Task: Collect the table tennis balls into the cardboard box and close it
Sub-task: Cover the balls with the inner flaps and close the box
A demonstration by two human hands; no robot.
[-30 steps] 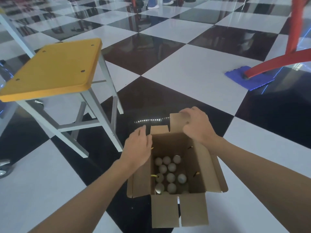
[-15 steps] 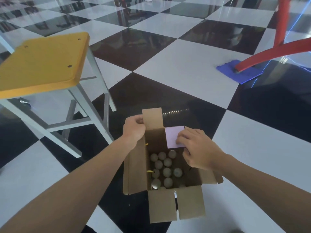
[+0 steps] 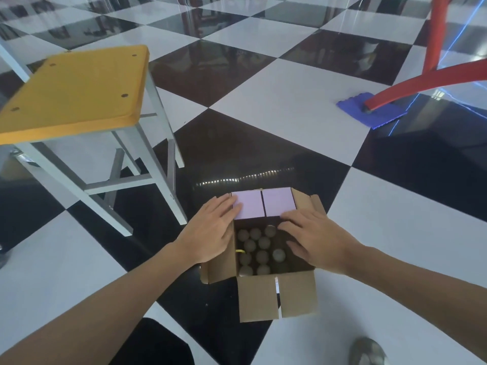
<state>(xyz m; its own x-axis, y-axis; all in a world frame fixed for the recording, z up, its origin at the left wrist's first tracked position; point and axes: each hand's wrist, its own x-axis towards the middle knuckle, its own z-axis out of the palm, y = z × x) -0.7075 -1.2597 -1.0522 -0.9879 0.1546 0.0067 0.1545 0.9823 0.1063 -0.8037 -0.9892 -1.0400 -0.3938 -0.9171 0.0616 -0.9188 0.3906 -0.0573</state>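
Two far flaps (image 3: 263,206) of the cardboard box (image 3: 276,299) are folded down flat over the far part of the opening, their pale purple faces up and meeting at a centre seam. The box stands on the checkered floor (image 3: 382,233), straddling a black tile and a white one. About a dozen table tennis balls (image 3: 259,248) lie inside on the bottom; no loose ball is seen on the floor. The left hand (image 3: 210,233) lies with fingers extended and flat, fingertips on the left purple flap, palm over the left side flap (image 3: 218,270). The right hand (image 3: 316,241) is likewise spread flat, fingers at the right flap's near edge, gripping nothing. The near flaps (image 3: 276,299) hang open towards the person.

Judgement: collection appears complete; closing is in hand. The next move calls for turning in the side flaps, then raising the near flaps, while keeping the far pair pressed down.

A yellow stool (image 3: 73,90) stands well apart to the left.
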